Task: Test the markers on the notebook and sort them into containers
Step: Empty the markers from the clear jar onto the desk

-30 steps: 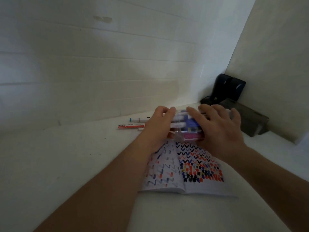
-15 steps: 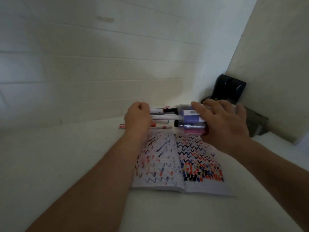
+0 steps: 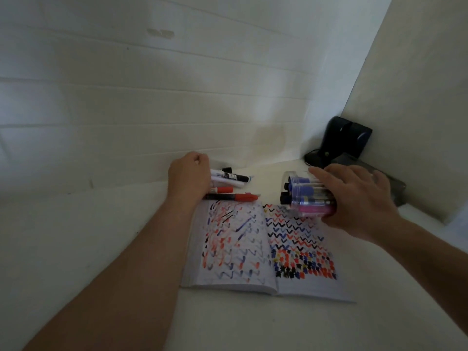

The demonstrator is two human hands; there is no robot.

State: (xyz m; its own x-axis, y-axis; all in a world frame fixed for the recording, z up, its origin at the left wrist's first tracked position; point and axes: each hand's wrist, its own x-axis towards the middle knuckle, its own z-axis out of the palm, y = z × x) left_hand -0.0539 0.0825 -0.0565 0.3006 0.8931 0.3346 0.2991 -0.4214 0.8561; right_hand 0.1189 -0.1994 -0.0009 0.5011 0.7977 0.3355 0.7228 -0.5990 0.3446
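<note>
An open notebook (image 3: 263,247) covered in red, blue and black test strokes lies on the white table. My right hand (image 3: 354,201) grips a clear container (image 3: 307,196) lying on its side at the notebook's top right, with blue, black and pink markers inside. My left hand (image 3: 190,178) is curled round a bunch of markers (image 3: 228,178) with white barrels and black caps, just beyond the notebook's top left. A red-tipped marker (image 3: 233,197) and a shorter red one (image 3: 222,190) lie beside that hand.
A black device (image 3: 342,140) stands in the far right corner with a grey box (image 3: 395,188) in front of it, partly behind my right hand. White walls close in at the back and right.
My hands have drawn apart: the left pulled a bunch of markers leftwards out of the container, and the right kept the container and shifted slightly right.
</note>
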